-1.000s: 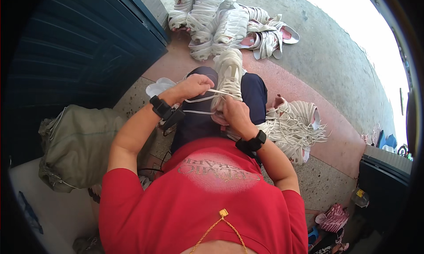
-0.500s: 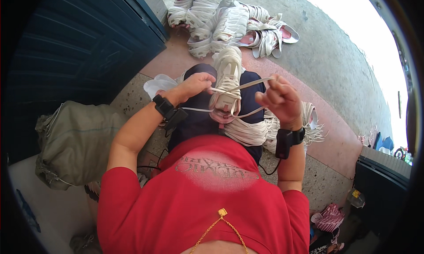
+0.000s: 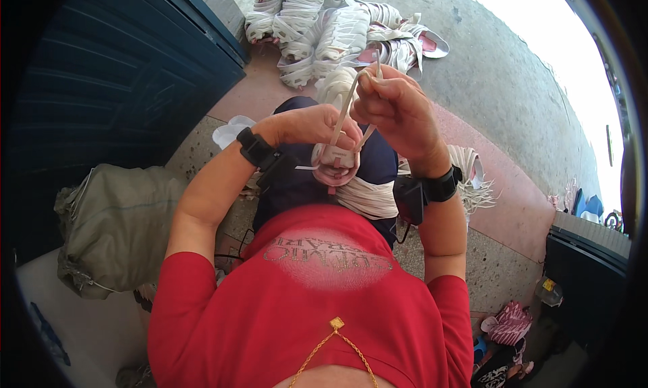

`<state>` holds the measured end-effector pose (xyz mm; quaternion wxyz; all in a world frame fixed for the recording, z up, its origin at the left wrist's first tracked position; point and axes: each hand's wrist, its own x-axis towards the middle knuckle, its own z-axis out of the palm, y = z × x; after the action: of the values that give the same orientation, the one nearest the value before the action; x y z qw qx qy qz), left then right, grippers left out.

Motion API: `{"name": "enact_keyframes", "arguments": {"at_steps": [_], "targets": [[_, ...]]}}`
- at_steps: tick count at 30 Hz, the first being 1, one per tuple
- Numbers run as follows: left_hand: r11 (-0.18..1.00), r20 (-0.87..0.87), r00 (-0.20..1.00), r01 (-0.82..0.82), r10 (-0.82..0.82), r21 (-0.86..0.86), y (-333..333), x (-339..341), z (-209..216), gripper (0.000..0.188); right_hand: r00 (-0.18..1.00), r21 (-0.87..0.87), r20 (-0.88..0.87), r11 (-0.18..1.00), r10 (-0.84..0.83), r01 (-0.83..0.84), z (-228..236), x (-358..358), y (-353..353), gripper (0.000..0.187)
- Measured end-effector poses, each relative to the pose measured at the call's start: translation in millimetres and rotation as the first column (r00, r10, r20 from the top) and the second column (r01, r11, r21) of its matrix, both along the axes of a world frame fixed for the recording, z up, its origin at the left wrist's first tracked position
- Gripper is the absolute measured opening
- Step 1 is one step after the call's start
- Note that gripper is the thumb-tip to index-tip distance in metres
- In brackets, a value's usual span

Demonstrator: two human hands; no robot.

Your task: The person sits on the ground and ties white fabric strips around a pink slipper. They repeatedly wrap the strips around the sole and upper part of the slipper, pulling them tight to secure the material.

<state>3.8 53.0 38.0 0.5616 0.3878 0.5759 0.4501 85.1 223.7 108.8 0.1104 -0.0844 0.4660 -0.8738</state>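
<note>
A cream-and-white shoe upper with a pink lining (image 3: 335, 160) lies across my dark-trousered knees, its heel end toward me. My right hand (image 3: 398, 111) is raised above it, thumb and fingers closed on a flat off-white shoelace (image 3: 346, 106), which is drawn up taut from the lacing. Lower down, my left hand (image 3: 320, 127) rests over the middle of the upper with its fingers bent in at the base of the shoelace. That hand hides most of the lacing and eyelets. A bundle of white laces (image 3: 370, 199) lies on my lap beside the upper.
Several white shoe uppers (image 3: 341, 34) are piled on the ground ahead. More laces (image 3: 470, 172) hang at the right of my knees, and white pieces (image 3: 231, 133) lie at the left. A greenish sack (image 3: 121, 226) stands by the dark blue door (image 3: 115, 91).
My right hand has moved inward and up, pulling the shoelace steeper. My left hand has shifted right, onto the upper's lacing. The loops that were spread wide are now drawn in.
</note>
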Motion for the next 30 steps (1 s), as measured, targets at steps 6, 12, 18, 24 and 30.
{"name": "enact_keyframes", "arguments": {"at_steps": [6,12,18,24,30], "targets": [[0.995,-0.047,0.998,0.036,-0.032,0.094,7.6,5.9,12.2,0.020,0.995,-0.183,0.065,0.981,0.071,-0.058,-5.7,-3.0,8.9,0.015],[0.641,0.503,0.525,-0.763,0.686,-0.078,-20.2,-38.2,-29.6,0.022,0.801,-0.262,0.409,0.784,-0.437,0.562,2.1,1.2,23.0,0.021],[0.558,0.555,0.450,-0.829,0.700,-0.032,-83.1,-72.5,-25.1,0.023,0.919,0.752,0.130,0.641,-0.372,0.153,-98.8,51.8,95.3,0.022],[0.839,-0.471,0.780,-0.527,0.412,-0.138,-58.3,1.9,-50.7,0.027,0.984,0.915,-0.128,0.397,0.125,0.068,-139.2,89.4,33.5,0.021],[0.887,-0.684,0.670,-0.456,0.287,-0.074,-58.2,36.1,-72.3,0.022,0.955,0.944,-0.296,0.157,0.021,0.290,-172.1,78.4,17.3,0.010]]}}
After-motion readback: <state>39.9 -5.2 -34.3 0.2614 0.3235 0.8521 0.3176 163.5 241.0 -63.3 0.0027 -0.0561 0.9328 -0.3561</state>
